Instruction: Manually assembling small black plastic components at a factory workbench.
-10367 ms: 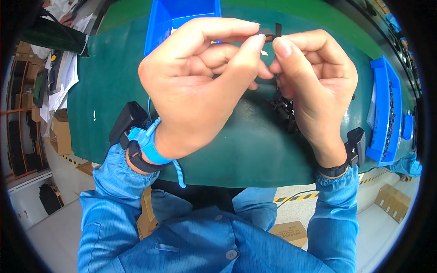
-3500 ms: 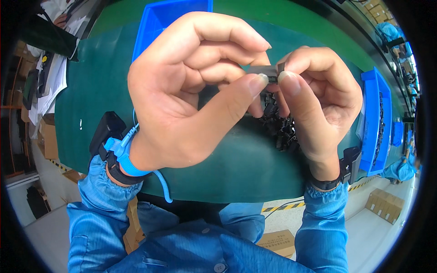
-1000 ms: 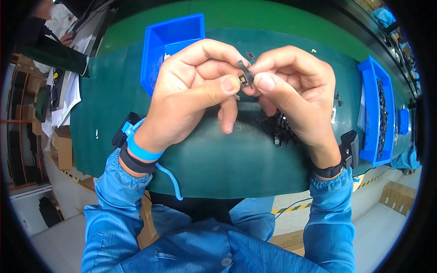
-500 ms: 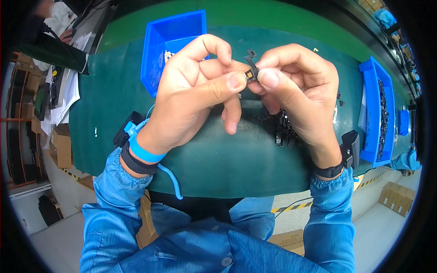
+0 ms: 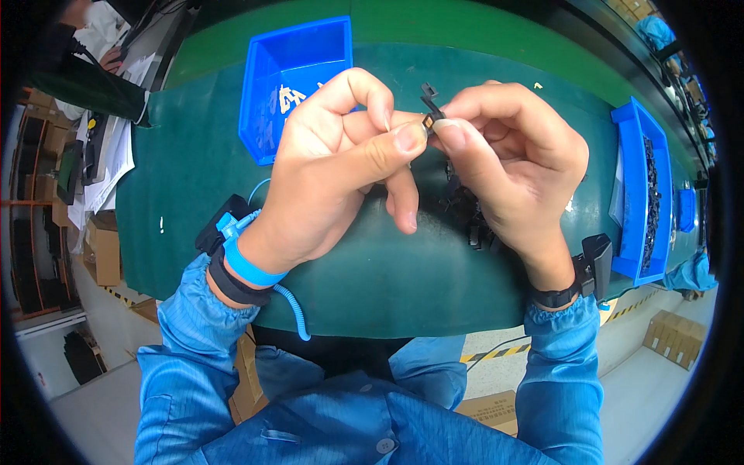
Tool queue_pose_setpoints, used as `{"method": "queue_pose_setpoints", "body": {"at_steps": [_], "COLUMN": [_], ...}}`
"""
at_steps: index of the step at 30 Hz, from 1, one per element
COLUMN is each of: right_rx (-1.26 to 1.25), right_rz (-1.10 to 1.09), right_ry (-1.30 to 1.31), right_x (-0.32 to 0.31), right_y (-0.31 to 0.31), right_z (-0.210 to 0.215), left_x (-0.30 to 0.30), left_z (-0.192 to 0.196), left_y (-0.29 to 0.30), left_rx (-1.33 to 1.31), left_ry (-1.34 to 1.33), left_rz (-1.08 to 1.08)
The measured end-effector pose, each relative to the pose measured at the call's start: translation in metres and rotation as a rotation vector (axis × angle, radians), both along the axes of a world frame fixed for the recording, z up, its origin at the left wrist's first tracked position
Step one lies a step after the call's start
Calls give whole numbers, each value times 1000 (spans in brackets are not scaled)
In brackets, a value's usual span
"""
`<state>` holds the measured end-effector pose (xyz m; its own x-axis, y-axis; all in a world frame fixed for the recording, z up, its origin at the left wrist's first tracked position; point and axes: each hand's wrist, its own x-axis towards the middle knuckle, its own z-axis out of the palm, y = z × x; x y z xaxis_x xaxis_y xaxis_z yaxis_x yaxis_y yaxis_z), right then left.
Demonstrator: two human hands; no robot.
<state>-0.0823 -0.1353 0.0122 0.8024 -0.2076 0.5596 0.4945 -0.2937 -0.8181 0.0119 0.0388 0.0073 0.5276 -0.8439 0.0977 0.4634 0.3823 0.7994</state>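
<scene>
- Two hands meet above the green table [image 5: 194, 170], raised toward the eyes, likely so the tiny piece can be seen well.
- The left hand [image 5: 333, 178] and right hand [image 5: 511, 167] both pinch one small black clip [image 5: 428, 108] between thumb and forefinger, fingertips nearly touching; the other fingers curl loosely.
- A heap of black parts [image 5: 469, 217] lies on the table right under the hands, within easy reach.
- A blue bin [image 5: 267, 101] sits beyond the left hand; another blue bin [image 5: 632, 194] stands at the right.
- A blue wrist strap [image 5: 244, 263] with a coiled cord circles the left wrist.
</scene>
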Motion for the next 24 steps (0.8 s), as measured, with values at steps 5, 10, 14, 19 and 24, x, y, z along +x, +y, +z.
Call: {"method": "queue_pose_setpoints", "body": {"at_steps": [5, 10, 14, 19, 24], "right_rx": [-148, 32, 92, 88, -95], "right_rz": [2, 88, 100, 60, 7], "right_ry": [-22, 11, 35, 61, -43], "right_x": [1, 2, 1, 1, 1], "right_y": [-2, -2, 0, 1, -3], "right_z": [-3, -6, -3, -1, 1], "left_x": [0, -7, -9, -12, -5], "left_z": [-2, -6, -8, -5, -14], "left_y": [1, -5, -5, -4, -5], "left_rx": [-20, 3, -7, 20, -47], "left_ry": [5, -179, -417, -568, -894], "left_rz": [45, 185, 334, 422, 558]}}
